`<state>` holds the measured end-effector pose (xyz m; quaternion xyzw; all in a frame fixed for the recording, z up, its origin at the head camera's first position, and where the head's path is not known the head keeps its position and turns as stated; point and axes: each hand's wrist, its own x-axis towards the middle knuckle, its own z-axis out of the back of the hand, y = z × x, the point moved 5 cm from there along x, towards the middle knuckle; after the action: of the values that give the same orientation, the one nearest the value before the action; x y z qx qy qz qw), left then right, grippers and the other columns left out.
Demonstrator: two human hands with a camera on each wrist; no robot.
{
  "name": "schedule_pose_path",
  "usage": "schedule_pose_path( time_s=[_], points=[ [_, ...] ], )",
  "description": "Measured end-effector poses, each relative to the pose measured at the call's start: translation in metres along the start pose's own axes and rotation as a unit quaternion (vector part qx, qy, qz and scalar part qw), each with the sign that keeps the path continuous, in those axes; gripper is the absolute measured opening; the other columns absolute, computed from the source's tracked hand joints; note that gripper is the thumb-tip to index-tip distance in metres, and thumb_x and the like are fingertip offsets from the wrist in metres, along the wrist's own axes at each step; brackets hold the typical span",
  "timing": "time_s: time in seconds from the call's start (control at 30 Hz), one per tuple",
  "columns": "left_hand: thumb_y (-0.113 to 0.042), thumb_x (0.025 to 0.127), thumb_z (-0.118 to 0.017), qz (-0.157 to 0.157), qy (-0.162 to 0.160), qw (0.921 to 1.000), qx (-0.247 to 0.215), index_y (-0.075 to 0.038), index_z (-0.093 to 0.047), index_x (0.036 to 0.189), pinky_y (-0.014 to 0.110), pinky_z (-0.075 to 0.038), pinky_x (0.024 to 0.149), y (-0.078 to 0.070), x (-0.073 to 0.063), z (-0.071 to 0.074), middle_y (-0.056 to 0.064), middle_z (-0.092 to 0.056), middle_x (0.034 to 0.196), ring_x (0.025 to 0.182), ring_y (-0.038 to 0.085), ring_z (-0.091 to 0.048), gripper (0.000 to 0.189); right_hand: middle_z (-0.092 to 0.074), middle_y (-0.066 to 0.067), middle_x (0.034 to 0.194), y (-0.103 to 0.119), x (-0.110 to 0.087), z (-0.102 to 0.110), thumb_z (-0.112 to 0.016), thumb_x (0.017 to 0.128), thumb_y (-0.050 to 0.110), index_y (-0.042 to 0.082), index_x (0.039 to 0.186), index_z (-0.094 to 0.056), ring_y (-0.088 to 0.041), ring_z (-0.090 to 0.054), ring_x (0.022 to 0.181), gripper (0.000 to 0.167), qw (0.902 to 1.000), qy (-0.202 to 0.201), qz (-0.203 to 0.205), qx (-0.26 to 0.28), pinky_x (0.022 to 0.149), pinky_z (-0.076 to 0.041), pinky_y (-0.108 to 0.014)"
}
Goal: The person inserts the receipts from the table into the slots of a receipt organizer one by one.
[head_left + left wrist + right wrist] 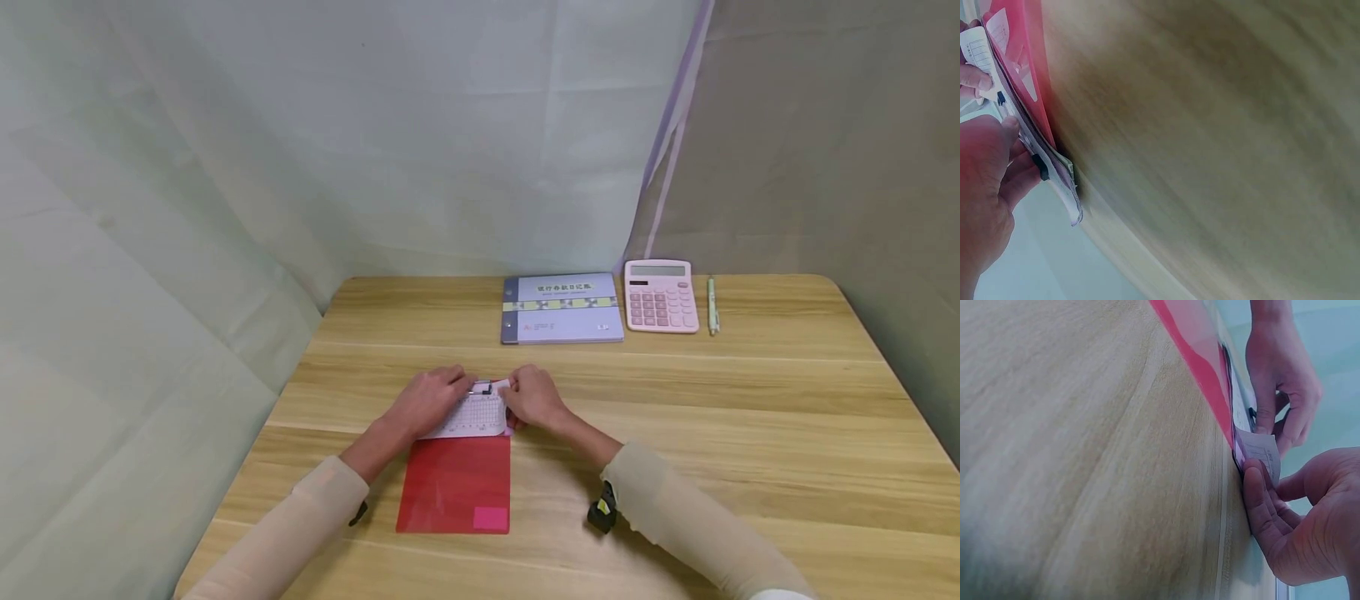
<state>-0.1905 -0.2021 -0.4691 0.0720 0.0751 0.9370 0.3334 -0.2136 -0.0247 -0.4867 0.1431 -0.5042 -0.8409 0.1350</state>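
Observation:
A red plastic folder (454, 483) lies on the wooden table, and a printed paper form (480, 414) with a grid covers its upper part. Across the top of the form runs a metal clip (482, 387) with black ends. My left hand (429, 402) grips the clip, thumb on its near side and fingers curled by the black end (1040, 167). At the form's right edge, my right hand (536, 396) pinches the paper between thumb and fingers. That corner of the form (1262, 452) bends up off the layers beneath it in the right wrist view.
A bank journal book (562, 321) lies behind my hands near the table's back edge. Right of it are a pink calculator (662, 297) and a light green pen (712, 307). Pale cloth curtains (450, 150) hang behind the table (750, 433) and at its sides.

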Motion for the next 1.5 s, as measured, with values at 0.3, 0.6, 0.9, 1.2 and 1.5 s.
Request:
schedule_pose_path(
  time_s=[0.3, 0.6, 0.9, 1.2, 1.5],
  points=[
    [-0.007, 0.098, -0.077, 0.007, -0.008, 0.9999, 0.001, -0.010, -0.072, 0.135, 0.037, -0.062, 0.089, -0.0007, 0.0012, 0.0007, 0.008, -0.069, 0.117, 0.105, 0.021, -0.071, 0.038, -0.063, -0.007, 0.052, 0.0027, 0.0018, 0.0043, -0.065, 0.105, 0.010, 0.004, 0.068, -0.058, -0.015, -0.060, 0.042, 0.038, 0.9986, 0.047, -0.017, -0.016, 0.040, -0.047, -0.024],
    [-0.002, 0.098, -0.075, -0.008, -0.029, 0.9995, 0.005, -0.007, -0.074, 0.130, 0.037, -0.063, 0.086, -0.0016, 0.0015, 0.0009, 0.010, -0.070, 0.115, 0.103, 0.023, -0.072, 0.032, -0.068, -0.016, 0.063, -0.0028, -0.0042, 0.0021, -0.063, 0.107, 0.007, -0.003, 0.081, -0.062, -0.017, -0.062, 0.045, 0.028, 0.9908, 0.086, -0.082, 0.065, 0.044, -0.053, -0.026],
    [-0.002, 0.097, -0.076, -0.009, -0.034, 0.9994, -0.001, -0.006, -0.073, 0.131, 0.037, -0.063, 0.089, -0.0014, 0.0002, 0.0017, 0.011, -0.071, 0.118, 0.107, 0.024, -0.073, 0.034, -0.068, -0.015, 0.062, -0.0035, -0.0059, -0.0002, -0.063, 0.106, 0.007, -0.003, 0.082, -0.064, -0.016, -0.062, 0.046, 0.027, 0.9933, 0.066, -0.076, 0.057, 0.043, -0.051, -0.024],
    [0.001, 0.097, -0.075, -0.014, -0.048, 0.9987, -0.001, -0.007, -0.074, 0.130, 0.038, -0.064, 0.085, -0.0018, -0.0002, 0.0032, 0.011, -0.070, 0.116, 0.104, 0.024, -0.073, 0.034, -0.066, -0.011, 0.056, -0.0020, -0.0060, -0.0013, -0.063, 0.106, 0.007, -0.001, 0.078, -0.063, -0.014, -0.060, 0.043, 0.030, 0.9959, 0.055, -0.060, 0.039, 0.041, -0.049, -0.024],
    [-0.001, 0.098, -0.075, -0.009, -0.044, 0.9990, -0.003, -0.008, -0.074, 0.131, 0.036, -0.064, 0.085, -0.0014, -0.0002, 0.0010, 0.010, -0.070, 0.117, 0.102, 0.022, -0.074, 0.034, -0.065, -0.010, 0.055, -0.0012, -0.0050, -0.0024, -0.063, 0.106, 0.008, 0.000, 0.080, -0.065, -0.015, -0.060, 0.043, 0.027, 0.9967, 0.055, -0.055, 0.021, 0.041, -0.050, -0.024]
  ],
)
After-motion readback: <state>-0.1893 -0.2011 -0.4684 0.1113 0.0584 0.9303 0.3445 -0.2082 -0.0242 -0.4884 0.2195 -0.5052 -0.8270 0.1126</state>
